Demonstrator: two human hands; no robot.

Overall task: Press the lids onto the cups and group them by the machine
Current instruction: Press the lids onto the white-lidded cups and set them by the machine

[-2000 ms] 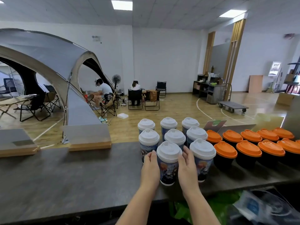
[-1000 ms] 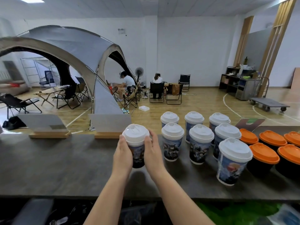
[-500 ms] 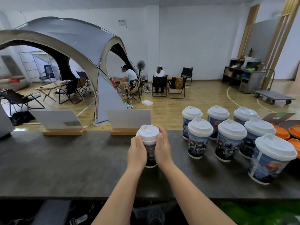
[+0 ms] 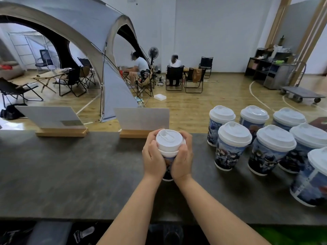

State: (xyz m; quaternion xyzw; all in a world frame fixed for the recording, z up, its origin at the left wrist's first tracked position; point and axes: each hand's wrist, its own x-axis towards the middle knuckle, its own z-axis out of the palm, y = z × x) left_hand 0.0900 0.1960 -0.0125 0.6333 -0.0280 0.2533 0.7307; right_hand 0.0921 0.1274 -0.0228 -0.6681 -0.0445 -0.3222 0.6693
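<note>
- Evidently both the left hand (image 4: 154, 159) and right hand (image 4: 182, 159) wrap the lidded cup (image 4: 168, 157) near the counter's (image 4: 70, 174) far edge.
- Thin paper wall probably crushes easily; hold below the stiff white lid (image 4: 169, 140).

Both hands (image 4: 167, 157) carried the cup (image 4: 169, 149) leftward, away from the group (image 4: 261, 142).

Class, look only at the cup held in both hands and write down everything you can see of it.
The printed paper cup with a white plastic lid stands upright on the dark grey counter, apart from the other lidded cups to its right. Its domed lid has a raised sip tab on top and looks seated. The wall shows blue and dark artwork, mostly hidden. The left hand and right hand wrap it from either side, fingers curled behind the lid.
</note>
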